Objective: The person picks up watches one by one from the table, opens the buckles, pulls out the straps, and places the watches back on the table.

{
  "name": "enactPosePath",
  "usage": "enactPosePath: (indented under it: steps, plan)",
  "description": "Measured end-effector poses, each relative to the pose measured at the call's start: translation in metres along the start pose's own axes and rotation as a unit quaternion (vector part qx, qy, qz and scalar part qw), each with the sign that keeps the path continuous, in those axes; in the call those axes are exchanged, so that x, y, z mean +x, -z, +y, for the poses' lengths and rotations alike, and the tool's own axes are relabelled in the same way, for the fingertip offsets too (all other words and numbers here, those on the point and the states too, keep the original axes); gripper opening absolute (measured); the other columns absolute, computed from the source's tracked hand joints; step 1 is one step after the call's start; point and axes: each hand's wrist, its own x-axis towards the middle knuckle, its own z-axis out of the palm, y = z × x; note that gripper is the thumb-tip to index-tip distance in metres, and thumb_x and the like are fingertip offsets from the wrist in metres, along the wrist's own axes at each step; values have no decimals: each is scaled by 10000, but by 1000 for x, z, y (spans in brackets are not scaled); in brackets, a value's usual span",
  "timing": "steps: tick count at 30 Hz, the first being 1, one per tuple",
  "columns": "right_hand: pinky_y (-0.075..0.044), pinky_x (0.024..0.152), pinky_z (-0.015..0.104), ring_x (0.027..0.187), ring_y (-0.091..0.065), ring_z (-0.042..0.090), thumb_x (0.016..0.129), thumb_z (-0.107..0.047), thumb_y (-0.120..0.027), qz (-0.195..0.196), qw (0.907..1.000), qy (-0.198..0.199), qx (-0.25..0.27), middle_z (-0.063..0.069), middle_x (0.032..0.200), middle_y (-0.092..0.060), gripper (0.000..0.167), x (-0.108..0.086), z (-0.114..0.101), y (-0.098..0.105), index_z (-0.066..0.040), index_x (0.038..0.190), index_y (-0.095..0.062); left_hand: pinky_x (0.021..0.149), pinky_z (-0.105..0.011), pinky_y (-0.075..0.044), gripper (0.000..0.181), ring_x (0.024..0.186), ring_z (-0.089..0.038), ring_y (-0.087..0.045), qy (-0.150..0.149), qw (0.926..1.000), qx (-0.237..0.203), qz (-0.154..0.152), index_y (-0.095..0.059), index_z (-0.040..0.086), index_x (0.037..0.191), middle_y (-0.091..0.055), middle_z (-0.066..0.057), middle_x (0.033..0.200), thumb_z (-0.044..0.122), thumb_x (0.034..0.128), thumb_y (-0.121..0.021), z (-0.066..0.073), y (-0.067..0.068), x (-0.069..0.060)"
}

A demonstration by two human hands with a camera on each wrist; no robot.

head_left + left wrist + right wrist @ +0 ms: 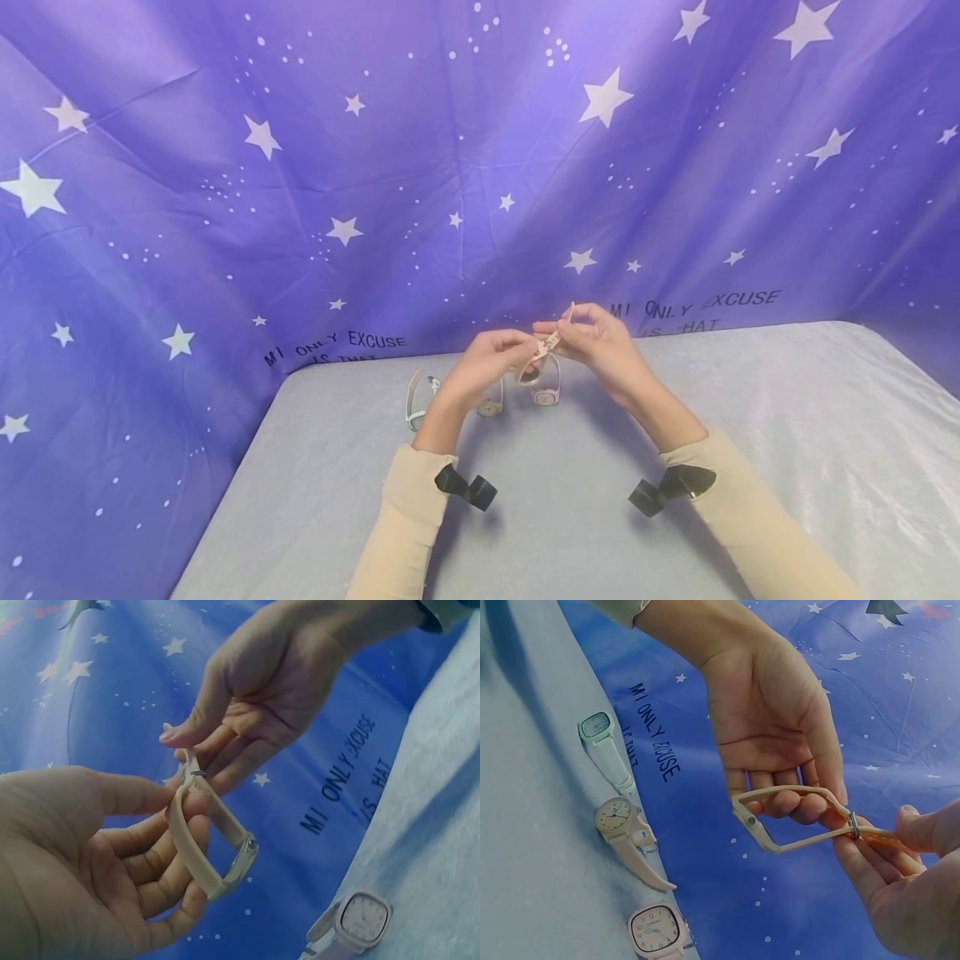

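Note:
A cream wristwatch [810,841] is held up between both hands above the far part of the table, its strap looped through the metal buckle [853,823]. My left hand [480,365] pinches the strap close to the buckle, with the watch case [241,864] hanging below. On the other side of the buckle, my right hand [606,348] grips the strap's end between thumb and fingers. The dial faces away in the wrist views. Beneath the hands lies a pink square watch [657,930], with a beige round watch [616,817] beside it.
A mint-green watch [597,726] lies farther left in the row, partly behind the left wrist in the head view. A pale grey cloth covers the table [562,517]. Behind its far edge hangs a purple-blue star-printed curtain [420,167].

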Motion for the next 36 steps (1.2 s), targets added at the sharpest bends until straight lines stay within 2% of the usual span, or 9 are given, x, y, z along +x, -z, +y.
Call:
enactPosePath:
  steps: [3,6,10,13,16,20,26,30,36]
  plan:
    - [-556,1001,288,1051,-740,112,1036,-101,-572,61,10000,26,50,106,1174,-753,141,0,1,0,-45,1145,-502,923,-422,-593,247,848,-134,-699,-356,9990,277,21,-703,-21,1152,-746,-156,984,157,1000,-623,0,-1,0]
    - [-563,987,283,1031,-744,104,1032,-96,-579,138,9999,36,93,59,1127,-773,146,1,1,0,-44,1143,-499,818,-347,-622,227,820,-153,-712,-596,9964,565,218,-696,-8,1145,-750,-192,992,151,994,-638,0,-4,0]
    - [-578,963,292,999,-752,102,1024,-76,-583,267,9995,80,171,14,1071,-787,136,0,1,-1,-43,1125,-498,719,-305,-641,206,783,-188,-735,-754,9910,951,571,-652,49,1165,-753,-159,975,145,983,-657,1,-8,0]
    - [-588,947,294,968,-757,95,1021,-60,-582,354,9992,128,165,-8,1042,-793,112,-1,1,-3,-63,1097,-500,686,-290,-641,163,761,-185,-743,-913,9845,1342,666,-614,100,1154,-750,-116,965,143,997,-630,1,-10,-1]
    - [-592,937,286,943,-758,84,1018,-56,-585,378,9990,206,140,-33,1020,-796,119,-2,1,-5,-57,1095,-495,669,-266,-625,116,751,-152,-738,-1146,9719,1955,634,-594,148,1134,-750,-71,958,176,1022,-581,1,-11,-2]
    - [-599,921,280,900,-760,72,1018,-41,-580,371,9985,350,172,-68,962,-797,126,-3,1,-7,-45,1100,-486,688,-260,-587,125,764,-117,-720,-1409,9466,2828,634,-585,192,1141,-749,-1,944,242,1030,-553,3,-13,-1]
    - [-610,886,263,867,-754,62,1004,-17,-594,462,9979,413,177,-100,893,-787,120,-5,-1,-9,-43,1075,-501,711,-267,-560,185,782,-137,-709,-1667,9193,3487,745,-611,186,1165,-752,16,980,285,1012,-578,4,-15,-2]
    - [-611,878,257,858,-751,61,999,-15,-599,514,9979,389,79,-109,860,-777,134,-6,-1,-9,-22,1091,-501,685,-251,-537,169,760,-115,-696,-1774,9074,3722,811,-635,190,1143,-760,13,977,288,1014,-588,4,-17,-2]
    - [-606,899,264,867,-751,58,1001,-18,-596,474,9980,418,-41,-107,862,-779,187,-6,1,-9,33,1138,-479,661,-245,-510,140,731,-86,-652,-1814,9020,3819,879,-656,204,1113,-745,30,946,283,1013,-598,4,-17,-3]
